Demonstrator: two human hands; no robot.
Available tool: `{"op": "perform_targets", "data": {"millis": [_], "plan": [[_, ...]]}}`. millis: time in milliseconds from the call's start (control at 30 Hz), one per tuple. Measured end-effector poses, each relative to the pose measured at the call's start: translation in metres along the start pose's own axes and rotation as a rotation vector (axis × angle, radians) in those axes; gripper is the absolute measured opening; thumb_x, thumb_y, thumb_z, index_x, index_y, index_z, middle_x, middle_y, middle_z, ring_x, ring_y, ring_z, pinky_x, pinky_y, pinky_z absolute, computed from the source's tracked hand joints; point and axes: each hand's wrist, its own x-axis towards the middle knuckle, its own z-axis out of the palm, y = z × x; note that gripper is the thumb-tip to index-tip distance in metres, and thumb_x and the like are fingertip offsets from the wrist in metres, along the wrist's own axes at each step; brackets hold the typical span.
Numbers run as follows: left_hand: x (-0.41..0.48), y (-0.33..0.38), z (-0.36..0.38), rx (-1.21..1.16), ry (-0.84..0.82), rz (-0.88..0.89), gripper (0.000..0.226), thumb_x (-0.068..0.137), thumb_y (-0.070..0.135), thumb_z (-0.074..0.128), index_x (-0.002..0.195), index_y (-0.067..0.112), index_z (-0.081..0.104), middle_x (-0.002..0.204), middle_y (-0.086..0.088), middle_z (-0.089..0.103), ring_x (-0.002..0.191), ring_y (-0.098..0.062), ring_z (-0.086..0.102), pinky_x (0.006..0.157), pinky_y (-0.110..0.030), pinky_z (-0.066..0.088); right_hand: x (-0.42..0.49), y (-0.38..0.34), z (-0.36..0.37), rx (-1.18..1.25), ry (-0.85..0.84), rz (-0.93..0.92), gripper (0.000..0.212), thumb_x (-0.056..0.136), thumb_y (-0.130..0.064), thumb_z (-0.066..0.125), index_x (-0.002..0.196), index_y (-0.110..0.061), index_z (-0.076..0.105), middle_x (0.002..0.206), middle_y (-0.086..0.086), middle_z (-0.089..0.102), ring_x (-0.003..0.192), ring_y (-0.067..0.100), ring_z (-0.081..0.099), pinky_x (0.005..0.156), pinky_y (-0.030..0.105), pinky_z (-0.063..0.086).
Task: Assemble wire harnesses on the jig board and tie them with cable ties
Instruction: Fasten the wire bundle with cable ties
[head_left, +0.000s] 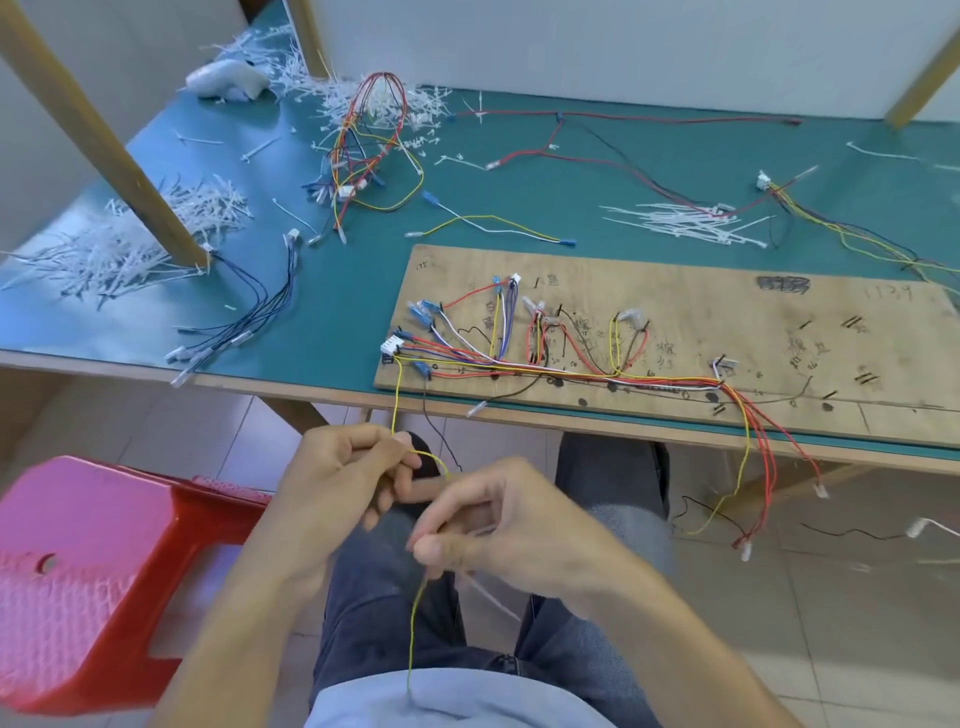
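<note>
Wire harness (571, 366): red, yellow, white and blue leads routed over left half of jig board (753, 317), several tails hanging off near edge at right. Board flat on green table top (337, 291), near side. Tiled floor below, red stool (78, 571) near left. Cable ties (680, 221) heaped just beyond board; white offcuts (119, 254) piled far left; loose wire bundle (369, 150) far centre. Yellow wire (396, 400) from white connector (390, 345) at board's near left corner, dropping off table edge. Left hand (337, 478): fingers curled, pinching it below edge. Right hand (498, 525): thumb and forefinger pinching same wire lower, just right; rest hanging to lap.
</note>
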Motion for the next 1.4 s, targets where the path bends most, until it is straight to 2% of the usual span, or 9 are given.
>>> {"op": "perform_targets", "data": {"millis": [167,400,500,600,767,867,1033,1167,1400], "plan": [[-0.007,0.009,0.010,-0.067,0.008,0.053,0.029,0.102,0.022,0.064,0.078,0.015,0.078,0.065,-0.009,0.065,0.051,-0.013,0.045,0.040,-0.022,0.029,-0.018,-0.009,-0.010,0.043,0.006,0.063,0.007,0.097,-0.011,0.075,0.090,-0.012,0.078,0.086,0.008,0.078,0.058,0.015,0.060,0.050,0.024,0.047],[-0.002,0.011,0.045,0.119,0.157,0.250,0.022,0.099,0.034,0.068,0.080,0.028,0.077,0.071,0.006,0.073,0.056,-0.007,0.062,0.051,-0.016,0.045,-0.055,-0.054,-0.103,-0.452,0.218,0.085,0.012,0.094,-0.018,0.077,0.088,-0.028,0.080,0.079,-0.001,0.079,0.053,0.009,0.059,0.051,0.024,0.047],[-0.006,0.010,0.059,0.453,0.390,0.571,0.011,0.103,0.039,0.062,0.108,0.033,0.070,0.093,0.020,0.069,0.085,-0.007,0.067,0.074,-0.012,0.051,-0.056,-0.064,-0.125,-0.611,0.310,0.058,0.015,0.093,-0.019,0.079,0.085,-0.032,0.080,0.073,-0.006,0.076,0.045,0.006,0.056,0.049,0.016,0.042],[-0.004,0.000,0.072,0.761,0.353,0.720,0.037,0.107,0.039,0.050,0.142,0.029,0.058,0.131,0.009,0.057,0.125,-0.014,0.051,0.105,-0.026,0.044,-0.050,-0.061,-0.135,-0.738,0.363,0.065,0.019,0.090,-0.021,0.082,0.078,-0.037,0.079,0.071,-0.013,0.075,0.047,0.005,0.061,0.051,0.010,0.042],[0.005,-0.008,0.089,1.038,0.295,0.702,0.050,0.109,0.046,0.039,0.158,0.034,0.041,0.150,0.006,0.045,0.141,-0.023,0.039,0.108,-0.047,0.036,-0.044,-0.043,-0.132,-0.617,0.495,0.057,0.018,0.086,-0.026,0.087,0.078,-0.041,0.080,0.061,-0.011,0.072,0.048,0.006,0.062,0.050,0.009,0.040],[0.010,-0.010,0.096,1.083,0.317,0.673,0.050,0.108,0.048,0.037,0.156,0.034,0.042,0.149,0.007,0.044,0.139,-0.024,0.040,0.107,-0.047,0.033,-0.044,-0.036,-0.132,-0.560,0.579,0.038,0.017,0.086,-0.030,0.086,0.081,-0.046,0.080,0.060,-0.004,0.072,0.046,0.005,0.058,0.054,0.023,0.045],[0.011,-0.009,0.103,0.998,0.369,0.687,0.048,0.106,0.046,0.042,0.153,0.038,0.039,0.139,0.005,0.044,0.135,-0.022,0.039,0.105,-0.043,0.029,-0.048,-0.034,-0.133,-0.534,0.590,0.062,0.020,0.084,-0.023,0.088,0.077,-0.041,0.081,0.061,-0.010,0.072,0.048,0.006,0.063,0.052,0.013,0.046],[0.012,-0.012,0.103,1.045,0.363,0.655,0.054,0.107,0.045,0.041,0.160,0.039,0.034,0.141,0.001,0.045,0.135,-0.026,0.039,0.108,-0.046,0.029,-0.051,-0.032,-0.136,-0.548,0.626,0.094,0.021,0.083,-0.025,0.088,0.079,-0.045,0.081,0.061,-0.004,0.072,0.052,0.009,0.066,0.065,0.039,0.059],[0.016,-0.020,0.107,1.117,0.365,0.642,0.053,0.108,0.046,0.038,0.160,0.038,0.036,0.150,-0.005,0.040,0.134,-0.032,0.039,0.108,-0.051,0.030,-0.054,-0.024,-0.138,-0.469,0.713,0.038,0.018,0.081,-0.026,0.089,0.079,-0.042,0.082,0.060,0.000,0.072,0.049,0.007,0.063,0.065,0.034,0.054]]}}
